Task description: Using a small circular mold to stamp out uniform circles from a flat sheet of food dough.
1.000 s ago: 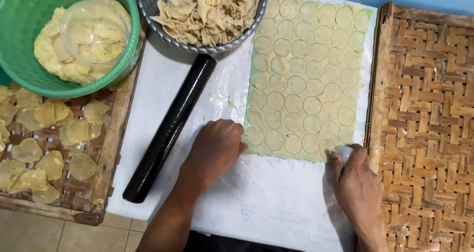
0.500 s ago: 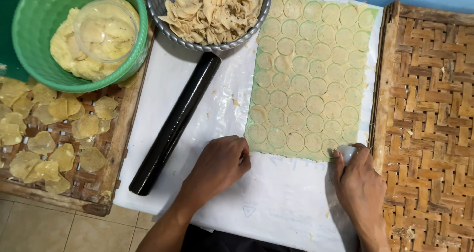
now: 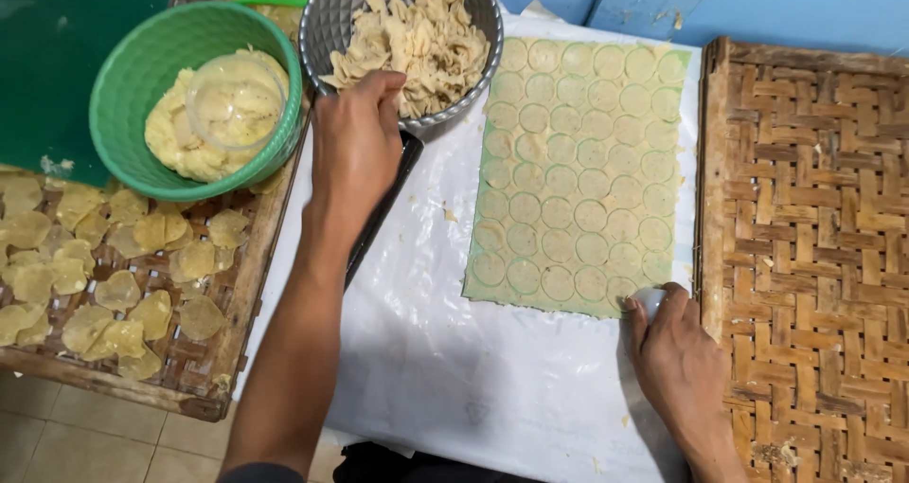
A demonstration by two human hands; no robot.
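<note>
A thin, pale green sheet of dough [image 3: 582, 170] is lying flat at the upper centre-right of the frame, on crinkled white plastic [image 3: 454, 369] covering the desk; it is scored all over with rows of round cuts. The right hand [image 3: 682, 360], at the lower right, is closing around a small round whitish cutter [image 3: 650, 300] pressed at the sheet's lower right corner; most of the cutter is hidden by the fingers. The left hand [image 3: 358, 133] is reaching to the top centre, fingers curled on the rim of a dimpled metal bowl [image 3: 331, 24] heaped with ragged dough scraps [image 3: 417, 38]; whether it is gripping scraps is hard to tell. A black rolling pin [image 3: 383, 204] is lying mostly hidden under that forearm. A woven bamboo tray [image 3: 814, 256] is sitting at right, cut off by the frame.
</note>
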